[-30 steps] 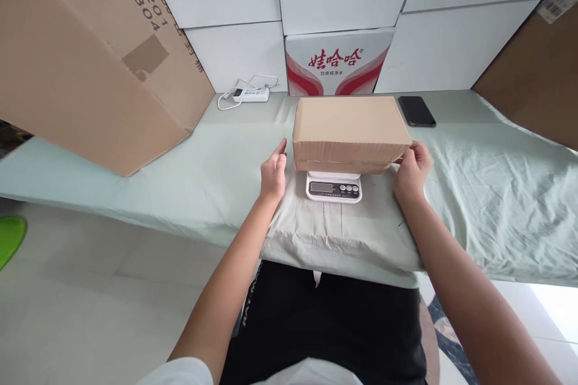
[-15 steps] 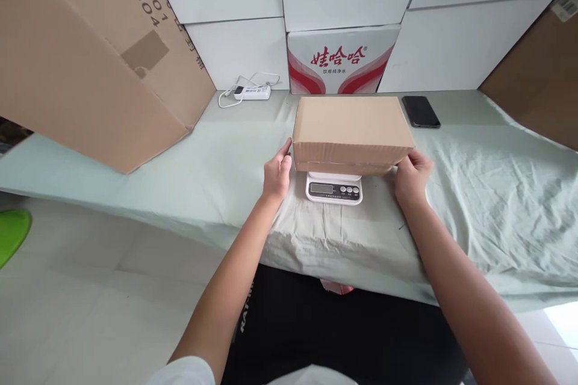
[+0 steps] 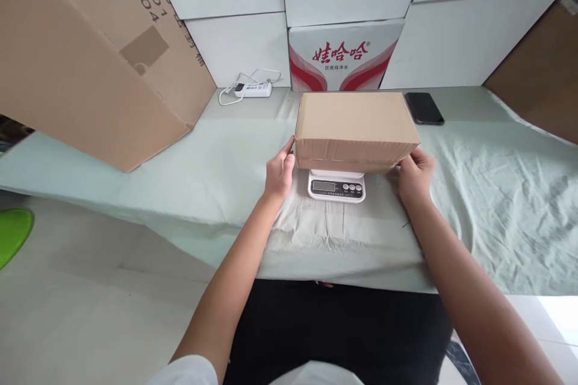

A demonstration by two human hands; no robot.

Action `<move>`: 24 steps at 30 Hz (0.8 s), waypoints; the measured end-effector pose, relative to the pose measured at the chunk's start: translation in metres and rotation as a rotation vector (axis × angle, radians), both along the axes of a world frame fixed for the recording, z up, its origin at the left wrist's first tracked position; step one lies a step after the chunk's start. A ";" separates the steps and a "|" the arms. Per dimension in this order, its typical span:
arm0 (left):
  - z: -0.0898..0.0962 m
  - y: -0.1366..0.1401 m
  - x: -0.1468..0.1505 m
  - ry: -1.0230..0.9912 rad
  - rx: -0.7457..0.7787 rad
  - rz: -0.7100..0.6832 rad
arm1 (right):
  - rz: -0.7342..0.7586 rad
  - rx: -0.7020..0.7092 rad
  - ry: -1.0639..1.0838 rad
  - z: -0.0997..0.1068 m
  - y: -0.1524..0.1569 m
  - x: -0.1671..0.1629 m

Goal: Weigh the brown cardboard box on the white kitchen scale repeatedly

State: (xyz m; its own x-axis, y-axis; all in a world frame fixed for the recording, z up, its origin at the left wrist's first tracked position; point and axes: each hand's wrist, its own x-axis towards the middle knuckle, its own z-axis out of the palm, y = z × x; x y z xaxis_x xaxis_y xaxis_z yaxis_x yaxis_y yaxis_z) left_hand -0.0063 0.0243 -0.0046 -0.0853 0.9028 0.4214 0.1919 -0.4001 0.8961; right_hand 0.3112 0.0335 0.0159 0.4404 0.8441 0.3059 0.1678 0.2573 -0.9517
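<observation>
A closed brown cardboard box [image 3: 356, 126] rests on or just over a white kitchen scale [image 3: 336, 186], whose display and buttons stick out in front of it. Most of the scale's platform is hidden under the box. On the box's left side, my left hand [image 3: 280, 174] grips the lower edge, thumb and fingers against the cardboard. My right hand [image 3: 415, 171] holds the lower front right corner, with its fingertips partly tucked under the box. No digits can be made out on the scale's display.
A large carton [image 3: 108, 54] leans at the left. Behind the box are white boxes [image 3: 235, 48] and a red-lettered carton [image 3: 345, 57]. A black phone [image 3: 424, 108] lies at the right, a white power strip [image 3: 253, 90] with its cable at the back. Wrinkled pale green cloth [image 3: 217, 174] covers the table.
Both hands keep the same hold on the box, which stays over the scale. The whole view has shifted slightly; otherwise little differs.
</observation>
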 end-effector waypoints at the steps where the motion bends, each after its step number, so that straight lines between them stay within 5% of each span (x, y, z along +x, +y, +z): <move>1: -0.001 0.000 -0.001 0.002 0.001 -0.002 | 0.005 -0.006 -0.002 0.001 0.000 0.000; 24: 0.003 -0.005 0.000 0.050 0.029 -0.056 | -0.024 0.060 -0.062 -0.001 0.001 0.000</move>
State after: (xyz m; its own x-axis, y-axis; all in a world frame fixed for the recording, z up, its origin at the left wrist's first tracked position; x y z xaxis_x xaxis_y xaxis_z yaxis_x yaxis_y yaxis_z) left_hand -0.0060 0.0192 -0.0013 -0.0138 0.8930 0.4499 0.2126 -0.4370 0.8740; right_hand 0.3114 0.0344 0.0153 0.4386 0.8129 0.3832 0.2327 0.3091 -0.9221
